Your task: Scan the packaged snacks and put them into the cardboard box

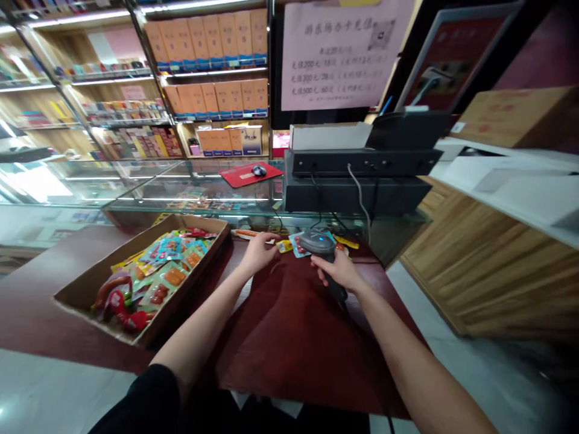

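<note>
My right hand (337, 269) is wrapped round the handle of a dark barcode scanner (318, 242), which shows a small blue light. Beneath and behind the scanner head lie a blue snack packet (297, 246) and some yellow packets. My left hand (260, 252) is over the dark red table, fingers apart, its fingertips near a small yellow packet (284, 246). Behind that hand lies a long orange snack stick (248, 233). An open cardboard box (220, 236) holding several colourful snack packets (169, 247) stands to the left of my left forearm.
A glass counter (181, 181) runs behind the table (294, 325), with a mouse (259, 171) on a red pad. Black machines (357, 163) with hanging cables stand behind the scanner. A wooden cabinet (493, 265) is at the right, shelves of boxes (205, 42) at the back.
</note>
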Demonstrator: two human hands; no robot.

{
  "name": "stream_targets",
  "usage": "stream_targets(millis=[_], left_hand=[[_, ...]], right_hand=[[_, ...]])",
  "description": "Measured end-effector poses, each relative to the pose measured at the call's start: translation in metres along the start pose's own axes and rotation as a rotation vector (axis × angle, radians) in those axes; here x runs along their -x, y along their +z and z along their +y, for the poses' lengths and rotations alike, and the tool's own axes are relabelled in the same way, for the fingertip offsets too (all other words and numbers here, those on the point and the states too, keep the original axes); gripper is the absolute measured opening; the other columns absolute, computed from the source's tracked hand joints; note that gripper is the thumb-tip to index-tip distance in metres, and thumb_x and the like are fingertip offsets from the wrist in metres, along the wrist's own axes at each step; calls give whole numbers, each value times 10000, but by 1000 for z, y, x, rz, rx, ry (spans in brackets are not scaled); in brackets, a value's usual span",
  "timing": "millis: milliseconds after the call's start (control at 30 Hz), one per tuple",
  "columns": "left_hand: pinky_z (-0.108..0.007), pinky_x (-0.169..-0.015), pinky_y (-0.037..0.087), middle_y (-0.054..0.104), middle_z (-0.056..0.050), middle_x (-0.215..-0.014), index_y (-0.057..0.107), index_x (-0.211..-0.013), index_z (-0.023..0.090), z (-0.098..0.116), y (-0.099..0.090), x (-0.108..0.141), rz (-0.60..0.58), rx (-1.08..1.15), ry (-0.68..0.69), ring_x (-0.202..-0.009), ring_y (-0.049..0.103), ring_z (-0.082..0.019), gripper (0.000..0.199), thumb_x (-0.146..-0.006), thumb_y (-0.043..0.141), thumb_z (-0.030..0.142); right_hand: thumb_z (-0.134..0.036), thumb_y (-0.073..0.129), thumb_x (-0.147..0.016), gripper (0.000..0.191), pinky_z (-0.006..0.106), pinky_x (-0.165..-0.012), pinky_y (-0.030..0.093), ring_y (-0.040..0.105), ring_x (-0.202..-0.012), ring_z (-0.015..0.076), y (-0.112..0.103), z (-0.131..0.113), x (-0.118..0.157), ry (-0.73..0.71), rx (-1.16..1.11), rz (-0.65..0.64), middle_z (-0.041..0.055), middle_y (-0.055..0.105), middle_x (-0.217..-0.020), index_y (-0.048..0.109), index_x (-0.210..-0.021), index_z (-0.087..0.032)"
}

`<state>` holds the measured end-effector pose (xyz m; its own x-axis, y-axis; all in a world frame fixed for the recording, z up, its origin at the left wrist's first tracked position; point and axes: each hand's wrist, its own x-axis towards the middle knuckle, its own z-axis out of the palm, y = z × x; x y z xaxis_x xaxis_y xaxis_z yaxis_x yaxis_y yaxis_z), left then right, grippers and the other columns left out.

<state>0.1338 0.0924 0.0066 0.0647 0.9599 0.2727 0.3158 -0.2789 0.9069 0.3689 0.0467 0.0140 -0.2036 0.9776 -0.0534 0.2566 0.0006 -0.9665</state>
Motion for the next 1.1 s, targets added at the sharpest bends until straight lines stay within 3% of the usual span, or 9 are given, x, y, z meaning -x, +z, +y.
stream_targets(millis=[100,200,333,433,600,767,900,1000,1100], left_hand=[[-396,-1009,403,689,-95,-1001,743,-906,233,-9,23,-16,-111,-108,55,-998,605,-277,295,-633,731,122],[-395,-1028,368,692,-109,-983,735,-869,223,-20,37,-29,-142,-215,79,-1031,595,-296,280,-613,735,110],[-398,-966,397,698,-125,-871,694,-740,201,-30,46,-41,-198,-352,54,-951,628,-300,101,-658,704,143],[-383,-914,418,674,-95,-752,622,-666,203,-29,48,-44,-179,-406,24,-884,635,-289,130,-622,724,135],[-315,-790,450,636,-51,-655,563,-666,215,-29,32,-32,-198,-452,-25,-767,644,-258,252,-560,789,179],[-256,-593,440,639,3,-621,660,-881,224,-38,-11,-2,-255,-472,-190,-589,625,-210,515,-422,880,298],[-258,-614,443,695,-41,-718,724,-891,201,-30,-32,18,-338,-571,-218,-662,653,-216,388,-574,796,414],[-247,-663,448,721,-71,-832,736,-910,167,-20,-29,25,-359,-617,-176,-759,664,-203,297,-699,696,373],[-231,-639,444,722,-57,-837,712,-1035,156,-16,-26,28,-419,-581,-190,-743,663,-188,396,-680,706,329]], right_hand=[[-495,653,-746,346,215,-339,377,493,-320,106,-2,0,-1,3,-24,2,-25,563,-445,566,-767,-161],[-475,642,-762,318,216,-344,381,499,-326,107,-3,2,-2,9,-23,3,-20,564,-448,572,-753,-165],[-457,632,-778,294,222,-335,381,488,-325,106,-3,6,-3,3,-33,8,-19,561,-454,568,-731,-174],[-453,640,-776,285,230,-328,385,487,-329,107,-2,8,-4,8,-50,9,-13,576,-483,572,-737,-180],[-435,640,-785,264,241,-338,380,482,-329,115,-1,6,-3,3,-29,-12,-14,555,-448,568,-718,-190],[-443,634,-784,288,231,-339,376,483,-326,109,4,5,-2,9,-2,-35,-18,554,-449,540,-720,-178],[-462,657,-755,317,221,-327,378,464,-315,96,10,6,-1,39,2,-31,-35,538,-439,525,-729,-176],[-478,662,-745,336,216,-326,378,455,-311,90,13,7,0,57,2,-24,-46,528,-433,525,-744,-171],[-487,651,-752,343,215,-331,376,468,-317,93,13,5,0,68,12,-28,-43,538,-441,525,-758,-168]])
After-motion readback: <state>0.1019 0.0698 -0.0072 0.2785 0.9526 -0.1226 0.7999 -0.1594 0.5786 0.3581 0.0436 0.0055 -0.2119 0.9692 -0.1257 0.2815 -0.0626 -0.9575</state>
